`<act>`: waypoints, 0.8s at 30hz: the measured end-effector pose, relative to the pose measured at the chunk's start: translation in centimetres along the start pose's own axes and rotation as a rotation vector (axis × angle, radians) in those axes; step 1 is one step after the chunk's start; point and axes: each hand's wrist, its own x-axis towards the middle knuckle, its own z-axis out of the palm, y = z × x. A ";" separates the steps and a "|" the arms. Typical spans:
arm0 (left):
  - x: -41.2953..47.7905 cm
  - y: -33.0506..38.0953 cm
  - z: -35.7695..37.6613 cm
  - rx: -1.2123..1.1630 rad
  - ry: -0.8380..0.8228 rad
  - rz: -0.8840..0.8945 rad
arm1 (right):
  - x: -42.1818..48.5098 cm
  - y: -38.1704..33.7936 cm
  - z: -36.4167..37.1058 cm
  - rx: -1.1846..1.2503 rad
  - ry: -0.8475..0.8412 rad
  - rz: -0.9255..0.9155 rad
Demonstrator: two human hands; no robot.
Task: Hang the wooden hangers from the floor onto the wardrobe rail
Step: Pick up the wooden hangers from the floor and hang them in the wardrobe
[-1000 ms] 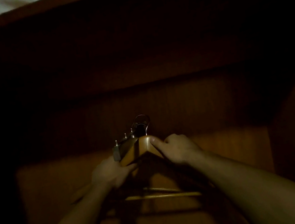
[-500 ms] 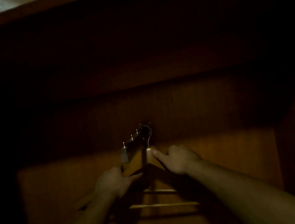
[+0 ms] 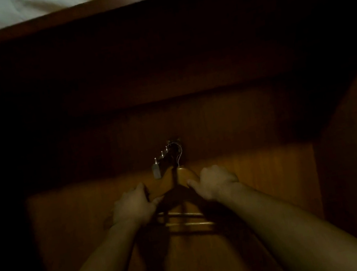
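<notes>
a: where's the hanger?

b: wooden hanger (image 3: 186, 177) at frame centre, hook on the rail (image 3: 164, 158) (dim). i see left hand (image 3: 132, 206) and right hand (image 3: 217, 183) loosely gripping its shoulders; next i'd release.

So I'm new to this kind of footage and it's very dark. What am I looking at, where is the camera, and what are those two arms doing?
There is no machine here. A person wears one wide-angle camera on the head, so you see their own bare arms reaching forward into a dim brown wooden wardrobe. The left hand and right hand each hold one sloping shoulder of a tan wooden hanger. Its thin metal hook sits at the far end of a short pull-out rail with small silver pegs, fixed to the back wall. At least one more hanger bar shows lower down. The pale strip at the top is too blurred to identify.
</notes>
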 end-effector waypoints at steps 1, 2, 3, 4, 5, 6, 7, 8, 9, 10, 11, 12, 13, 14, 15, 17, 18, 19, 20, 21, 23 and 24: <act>-0.3 -0.2 -0.3 0.004 0.005 0.003 | -0.4 -0.2 -0.1 -0.021 0.006 0.006; -0.6 -0.3 -0.5 0.003 0.009 0.007 | -0.8 -0.4 -0.2 -0.039 0.013 0.008; -0.9 -0.5 -0.8 0.002 0.011 0.011 | -1.2 -0.6 -0.4 -0.048 0.023 0.009; -1.3 -0.6 -1.1 0.004 0.006 0.015 | -1.6 -0.9 -0.5 -0.046 0.033 0.010; -1.6 -0.7 -1.4 0.013 -0.003 0.022 | -2.1 -1.2 -0.8 -0.040 0.042 0.007; -2.0 -0.9 -1.6 0.026 -0.013 0.031 | -2.5 -1.5 -1.0 -0.032 0.046 0.003; -2.4 -1.0 -1.9 0.039 -0.022 0.041 | -3.0 -1.9 -1.3 -0.027 0.042 0.000; -2.8 -1.2 -2.1 0.043 -0.033 0.051 | -3.5 -2.3 -1.5 -0.022 0.034 0.001; -3.3 -1.3 -2.4 0.040 -0.043 0.059 | -3.9 -2.7 -1.6 -0.017 0.027 0.003; -3.9 -1.6 -2.7 0.034 -0.055 0.065 | -4.4 -3.2 -1.7 -0.010 0.020 0.005; -4.5 -1.9 -3.0 0.029 -0.067 0.071 | -4.9 -3.6 -1.8 0.000 0.012 0.005; -5.1 -2.3 -3.3 0.028 -0.080 0.074 | -5.3 -4.0 -1.9 0.015 -0.003 0.006; -5.7 -2.7 -3.7 0.029 -0.093 0.075 | -5.9 -4.4 -2.0 0.027 -0.017 0.008; -6.4 -3.2 -4.1 0.034 -0.109 0.072 | -6.4 -4.8 -2.0 0.037 -0.028 0.008; -7.0 -3.7 -4.5 0.043 -0.121 0.069 | -7.0 -5.2 -2.0 0.042 -0.035 0.005; -8.0 -4.7 -5.2 0.063 -0.138 0.069 | -8.2 -6.2 -1.8 0.048 -0.045 0.004; -8.5 -5.2 -5.7 0.073 -0.143 0.067 | -8.8 -6.7 -1.6 0.055 -0.049 0.002; -9.0 -5.7 -6.2 0.082 -0.143 0.061 | -9.3 -7.3 -1.5 0.055 -0.053 -0.001; -9.4 -6.1 -6.6 0.089 -0.140 0.054 | -9.8 -8.0 -1.4 0.052 -0.056 -0.004; -9.9 -6.6 -7.1 0.093 -0.136 0.048 | -10.3 -8.6 -1.3 0.049 -0.064 -0.006; -10.9 -7.4 -8.0 0.104 -0.134 0.040 | -11.2 -9.8 -1.3 0.059 -0.085 -0.016; -11.5 -7.8 -8.3 0.115 -0.137 0.033 | -11.7 -10.3 -1.3 0.069 -0.090 -0.021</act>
